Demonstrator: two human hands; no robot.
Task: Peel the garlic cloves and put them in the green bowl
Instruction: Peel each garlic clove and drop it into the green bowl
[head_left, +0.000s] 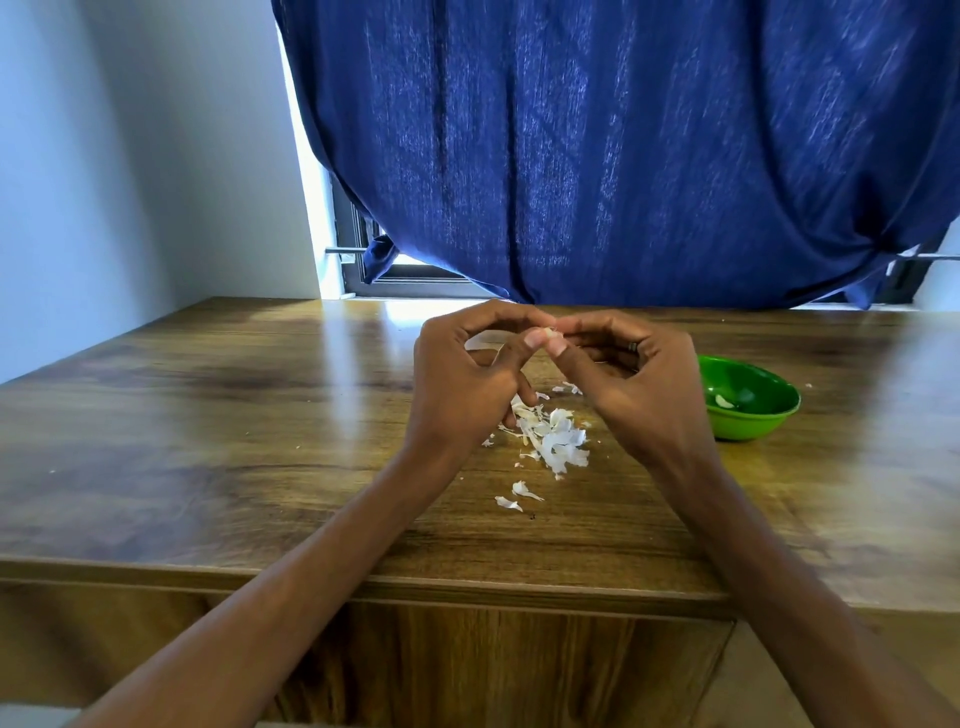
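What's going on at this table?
A person is peeling garlic. Both hands, left and right, pinch one small clove between the fingertips above the wooden table. Loose skins lie piled below them. The green bowl on the right holds at least one peeled clove.

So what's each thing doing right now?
Left hand: pinching the clove.
Right hand: pinching the clove too.
Clove: held above the table, mostly hidden by fingers.
Bowl: upright, one peeled clove inside.
Peels: piled on the table.
Curtain: drawn.
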